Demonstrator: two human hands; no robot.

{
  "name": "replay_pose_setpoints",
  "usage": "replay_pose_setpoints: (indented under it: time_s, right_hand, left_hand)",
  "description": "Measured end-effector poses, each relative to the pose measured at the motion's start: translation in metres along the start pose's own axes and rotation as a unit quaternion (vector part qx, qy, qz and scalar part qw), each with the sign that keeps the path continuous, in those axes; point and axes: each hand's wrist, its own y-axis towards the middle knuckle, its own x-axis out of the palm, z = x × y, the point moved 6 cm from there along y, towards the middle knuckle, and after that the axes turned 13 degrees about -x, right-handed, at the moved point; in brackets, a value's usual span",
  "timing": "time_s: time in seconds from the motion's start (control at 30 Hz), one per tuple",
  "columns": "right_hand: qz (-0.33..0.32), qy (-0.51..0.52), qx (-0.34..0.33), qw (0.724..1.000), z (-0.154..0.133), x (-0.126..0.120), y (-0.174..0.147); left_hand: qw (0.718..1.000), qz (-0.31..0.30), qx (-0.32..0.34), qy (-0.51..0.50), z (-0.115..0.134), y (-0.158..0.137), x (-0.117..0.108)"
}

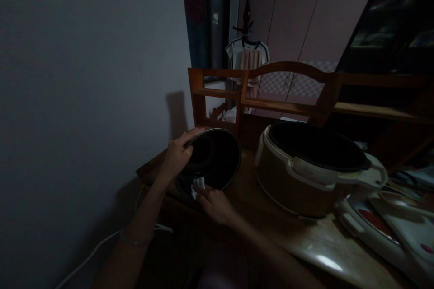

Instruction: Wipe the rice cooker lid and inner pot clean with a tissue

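A dark round cooking pot [217, 158] is tilted on its side at the left end of the desk, its mouth facing me. My left hand [178, 156] grips its upper left rim, fingers along the outside and thumb over the edge. At the lower rim, my right hand [215, 203] pinches a crumpled white tissue [197, 186] against the inside of the pot. Right of the pot stands a rice cooker body [298, 194], its top uncovered and its interior black.
The wooden desk [322, 244] has a shelf rack [285, 104] along its back. A pale wall [95, 76] rises close on the left. White lid-like appliance parts [369, 223] lie at the right. A white cable [101, 244] hangs at lower left. Clothes [249, 56] hang behind.
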Motion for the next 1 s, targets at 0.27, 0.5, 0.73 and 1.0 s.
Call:
replay_pose_setpoints:
  time_s: [0.27, 0.5, 0.73, 1.0]
  right_hand:
    - [0.008, 0.024, -0.016, 1.0, 0.007, 0.011, 0.021]
    - [0.005, 0.013, -0.013, 1.0, 0.003, 0.01, 0.016]
    - [0.005, 0.009, -0.007, 1.0, -0.007, 0.0, -0.002]
    - [0.015, 0.042, -0.019, 0.999, -0.018, -0.01, -0.022]
  left_hand:
    - [1.0, -0.004, 0.012, 0.004, 0.002, -0.003, 0.004]
    - [1.0, 0.013, 0.001, 0.013, -0.002, -0.004, -0.001]
    - [1.0, 0.016, -0.007, 0.004, -0.007, -0.002, -0.004]
    - [1.0, 0.02, -0.011, -0.006, -0.01, -0.001, -0.005]
